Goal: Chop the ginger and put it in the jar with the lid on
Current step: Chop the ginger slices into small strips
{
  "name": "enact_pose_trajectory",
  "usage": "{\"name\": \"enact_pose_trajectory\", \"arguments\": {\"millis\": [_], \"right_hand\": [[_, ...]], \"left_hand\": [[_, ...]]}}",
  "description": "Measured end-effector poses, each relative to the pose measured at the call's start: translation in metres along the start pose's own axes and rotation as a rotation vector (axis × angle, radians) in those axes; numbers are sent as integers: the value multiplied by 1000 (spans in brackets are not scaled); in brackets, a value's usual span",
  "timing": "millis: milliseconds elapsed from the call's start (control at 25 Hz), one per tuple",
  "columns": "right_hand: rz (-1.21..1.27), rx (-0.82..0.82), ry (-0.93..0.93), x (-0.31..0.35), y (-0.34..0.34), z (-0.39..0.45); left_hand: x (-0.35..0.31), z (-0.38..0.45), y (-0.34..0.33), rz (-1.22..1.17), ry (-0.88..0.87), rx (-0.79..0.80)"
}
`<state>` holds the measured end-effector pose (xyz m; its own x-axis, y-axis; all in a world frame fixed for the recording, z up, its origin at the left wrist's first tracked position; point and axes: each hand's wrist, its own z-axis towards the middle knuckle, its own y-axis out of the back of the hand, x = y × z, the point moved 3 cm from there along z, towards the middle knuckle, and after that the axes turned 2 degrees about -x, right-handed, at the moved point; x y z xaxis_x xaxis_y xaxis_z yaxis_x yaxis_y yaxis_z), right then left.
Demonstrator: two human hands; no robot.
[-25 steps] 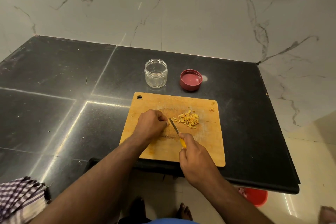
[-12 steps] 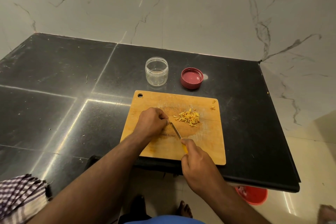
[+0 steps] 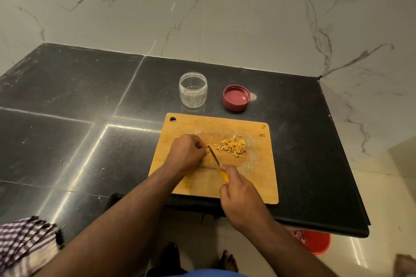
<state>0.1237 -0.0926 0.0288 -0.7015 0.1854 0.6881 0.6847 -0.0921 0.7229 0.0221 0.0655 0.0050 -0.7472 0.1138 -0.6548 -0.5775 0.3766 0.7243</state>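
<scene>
Hands unmoved: left (image 3: 186, 153) curled on ginger, right (image 3: 239, 195) gripping knife (image 3: 213, 157).

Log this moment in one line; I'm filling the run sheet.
chopping | left hand holds ginger | right hand grips knife | jar empty

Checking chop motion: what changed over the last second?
Little: the right hand slid slightly back toward the person along the knife. The left hand still curls at the blade tip. Chopped ginger, jar and lid stayed put.
</scene>
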Motion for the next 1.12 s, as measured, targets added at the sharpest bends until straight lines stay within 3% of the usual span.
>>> {"name": "enact_pose_trajectory", "arguments": {"millis": [400, 640, 1120], "right_hand": [[-21, 56, -5, -3, -3, -7], [29, -27, -26, -7, 10, -19], [-14, 58, -40, 4, -6, 8]], "left_hand": [[-1, -1, 2, -7, -1, 6], [1, 0, 2, 3, 2, 32], [0, 1, 3, 12, 12, 24]]}}
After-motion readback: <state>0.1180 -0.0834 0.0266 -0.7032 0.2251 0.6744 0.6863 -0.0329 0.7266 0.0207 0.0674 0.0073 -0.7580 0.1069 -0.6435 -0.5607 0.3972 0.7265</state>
